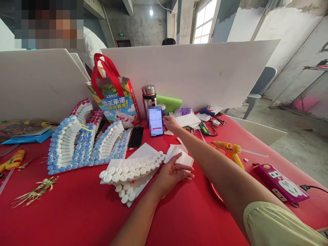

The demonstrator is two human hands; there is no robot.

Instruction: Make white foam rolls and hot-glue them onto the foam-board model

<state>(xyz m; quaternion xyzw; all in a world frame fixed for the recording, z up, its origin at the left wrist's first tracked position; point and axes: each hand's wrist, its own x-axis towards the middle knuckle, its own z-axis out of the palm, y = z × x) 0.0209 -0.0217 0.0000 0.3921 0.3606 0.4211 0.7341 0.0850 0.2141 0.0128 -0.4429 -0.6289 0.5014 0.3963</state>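
My right hand [171, 123] reaches forward to a smartphone [156, 121] that stands upright with its lit screen showing a timer. Its fingers are closed at the phone's right edge, the tips partly hidden. My left hand [173, 174] lies palm inward with fingers apart, over folded white paper [179, 154], holding nothing. Just left of it sits a white board piece [145, 152] bearing rows of rolled white paper flowers [128, 174]. Further left stand blue-and-white pieces [64, 147] covered in similar rolls.
Behind the phone are a metal flask [148, 93] and a printed bag [115, 102] with red handles. A dark phone [135, 137] lies flat. On the right are a yellow glue gun [230, 150] and a purple power strip [282, 184]. White boards [189, 71] wall the back; a person stands beyond.
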